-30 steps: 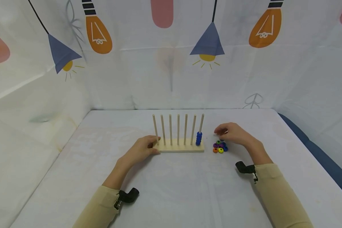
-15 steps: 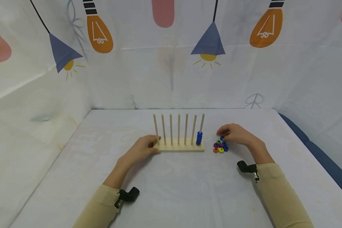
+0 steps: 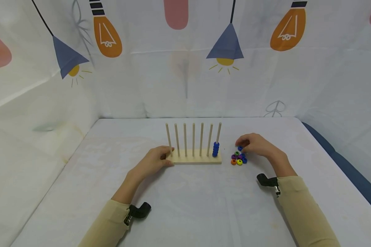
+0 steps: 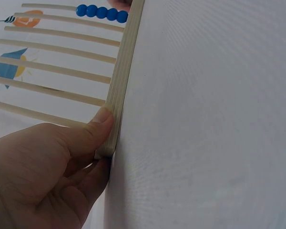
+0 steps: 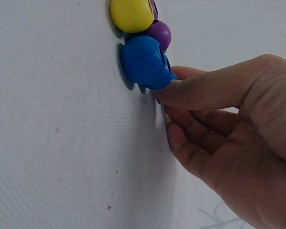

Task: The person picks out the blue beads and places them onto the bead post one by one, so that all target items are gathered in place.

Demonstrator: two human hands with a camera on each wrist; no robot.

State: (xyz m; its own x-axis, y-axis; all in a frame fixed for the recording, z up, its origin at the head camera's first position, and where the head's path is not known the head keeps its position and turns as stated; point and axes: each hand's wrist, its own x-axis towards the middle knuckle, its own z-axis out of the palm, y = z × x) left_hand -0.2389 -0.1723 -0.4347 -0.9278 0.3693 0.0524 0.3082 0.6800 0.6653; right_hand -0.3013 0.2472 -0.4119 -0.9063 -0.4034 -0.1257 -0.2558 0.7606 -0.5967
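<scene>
A pale wooden peg board (image 3: pixel 193 159) with several upright rods stands on the white table. Blue beads (image 3: pixel 215 150) are stacked on its rightmost rod. My left hand (image 3: pixel 153 160) grips the board's left end, thumb (image 4: pixel 101 125) along the front edge and fingers round behind. To the board's right, my right hand (image 3: pixel 255 144) pinches a blue bead (image 3: pixel 240 148) between thumb and index finger, at the back of a small group of loose beads. That group includes a yellow bead (image 5: pixel 132 14), a purple bead (image 5: pixel 158 34) and a nearer blue bead (image 5: pixel 143 61), which partly hides the fingertips.
An orange bead (image 3: pixel 233 162) and a green bead (image 3: pixel 236 153) also lie in the loose group. The white tabletop (image 3: pixel 191 202) stretches toward me. A white curtain printed with lamps and bulbs hangs behind the table's back edge (image 3: pixel 136 119).
My right hand has shifted slightly right and back; a blue bead mostly hidden at first now shows at its fingertips. The left hand and peg board have stayed put.
</scene>
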